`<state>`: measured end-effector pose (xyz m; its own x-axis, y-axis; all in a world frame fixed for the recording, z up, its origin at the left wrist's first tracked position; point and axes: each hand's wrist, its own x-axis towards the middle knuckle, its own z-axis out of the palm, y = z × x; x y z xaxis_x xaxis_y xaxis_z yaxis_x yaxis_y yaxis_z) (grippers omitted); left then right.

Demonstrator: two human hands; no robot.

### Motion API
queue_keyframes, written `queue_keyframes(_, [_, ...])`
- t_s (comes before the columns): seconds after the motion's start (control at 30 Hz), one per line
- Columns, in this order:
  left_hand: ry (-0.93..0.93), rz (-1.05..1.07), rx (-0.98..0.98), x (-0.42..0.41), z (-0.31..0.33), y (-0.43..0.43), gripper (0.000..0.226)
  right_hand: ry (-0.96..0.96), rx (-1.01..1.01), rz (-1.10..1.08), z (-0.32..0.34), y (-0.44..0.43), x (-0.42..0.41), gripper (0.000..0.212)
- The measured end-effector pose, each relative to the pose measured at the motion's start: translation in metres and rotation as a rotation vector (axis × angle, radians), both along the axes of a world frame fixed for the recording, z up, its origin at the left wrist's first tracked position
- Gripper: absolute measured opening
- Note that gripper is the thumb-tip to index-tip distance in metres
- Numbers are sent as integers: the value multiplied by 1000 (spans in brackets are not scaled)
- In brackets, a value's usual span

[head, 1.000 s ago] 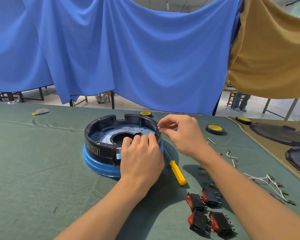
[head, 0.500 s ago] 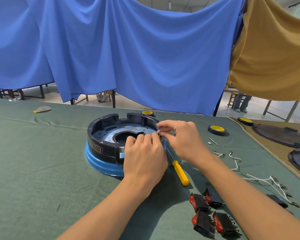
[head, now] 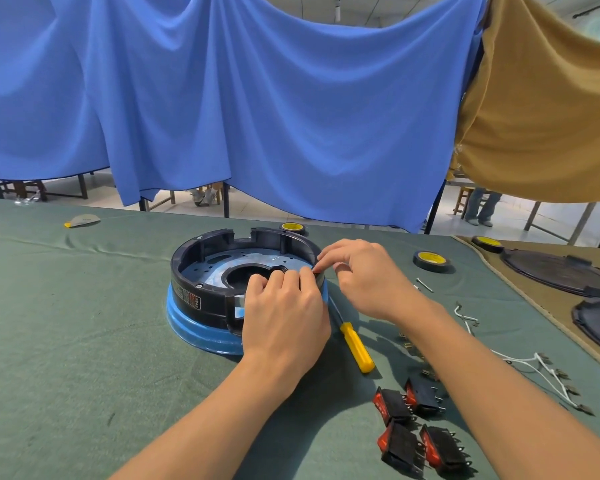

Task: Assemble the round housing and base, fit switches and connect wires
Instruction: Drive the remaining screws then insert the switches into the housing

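Black round housing [head: 187, 271] seated on blue base [head: 194, 325] on the worktop [head: 66, 341], left hand [head: 284, 313] grip curled over its near rim, right hand [head: 364, 278] grip narrow, pinching the rim's right side, yellow screwdriver [head: 355, 346] just beside, four switches [head: 392, 405] near the right forearm.

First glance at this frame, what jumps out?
A round black housing sits on a blue base in the middle of the view. The left hand grips its near rim, and the right hand pinches at its right rim. Four red-and-black switches lie at lower right, with a yellow-handled screwdriver beside the base.
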<state>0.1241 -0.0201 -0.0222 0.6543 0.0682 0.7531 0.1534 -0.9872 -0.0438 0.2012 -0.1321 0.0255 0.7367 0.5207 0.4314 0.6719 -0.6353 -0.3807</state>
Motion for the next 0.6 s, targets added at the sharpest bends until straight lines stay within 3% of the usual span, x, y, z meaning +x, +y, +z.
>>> queue_keyframes(0.13, [13, 31, 14, 1, -1, 1, 29, 57, 164, -8, -2, -7, 3, 45])
queue_keyframes(0.23, [34, 32, 31, 0, -1, 2, 36, 110, 341, -201, -4, -32, 19, 38])
queue_keyframes(0.37, [50, 16, 38, 1, -2, 2, 30, 210, -1, -455, -15, -73, 47, 33])
queue_keyframes(0.6, [59, 9, 28, 1, -2, 1, 31, 325, -472, -404, -33, -72, 50, 40])
